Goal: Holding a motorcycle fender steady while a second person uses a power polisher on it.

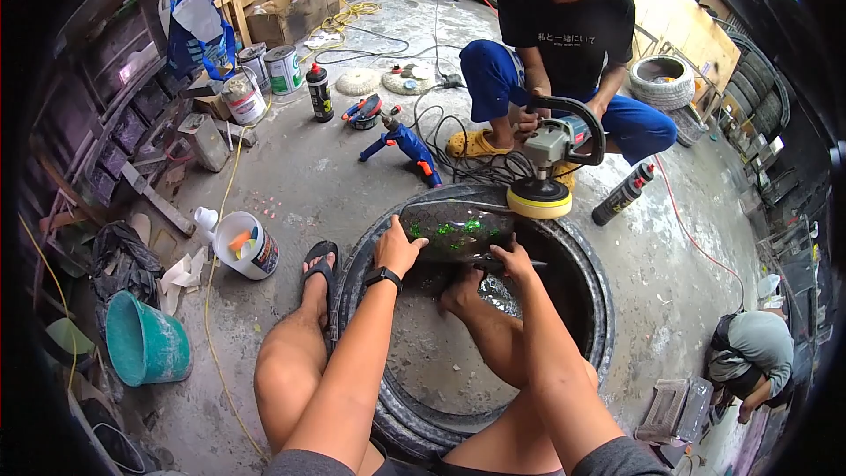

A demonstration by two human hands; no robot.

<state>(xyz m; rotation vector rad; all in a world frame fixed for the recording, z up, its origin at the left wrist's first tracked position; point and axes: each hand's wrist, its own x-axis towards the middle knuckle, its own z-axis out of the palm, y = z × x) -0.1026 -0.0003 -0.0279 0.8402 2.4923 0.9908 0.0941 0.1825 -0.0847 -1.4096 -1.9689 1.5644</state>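
Both of my hands hold a dark, glossy curved panel (456, 248) with a hexagon pattern and green glints. My left hand (396, 248) grips its left end, thumb on the near face. At the right end, my right hand (514, 259) pinches the edge. Beneath it a large black tyre (347, 284) lies flat on the floor, and my bare foot (462, 292) is inside its ring. Across from me, a co-worker (562, 33) holds an electric polisher (558, 139). Its yellow foam pad (540, 203) is by the panel's far right corner; contact I cannot tell.
Bottles stand right (623, 194) and far left (319, 92). A blue tool (413, 145) and black cables (439, 119) lie beyond the tyre. Leftward are a white bucket (258, 258), a teal bucket (142, 344) and a yellow hose (210, 311). Another person (753, 350) bends at right.
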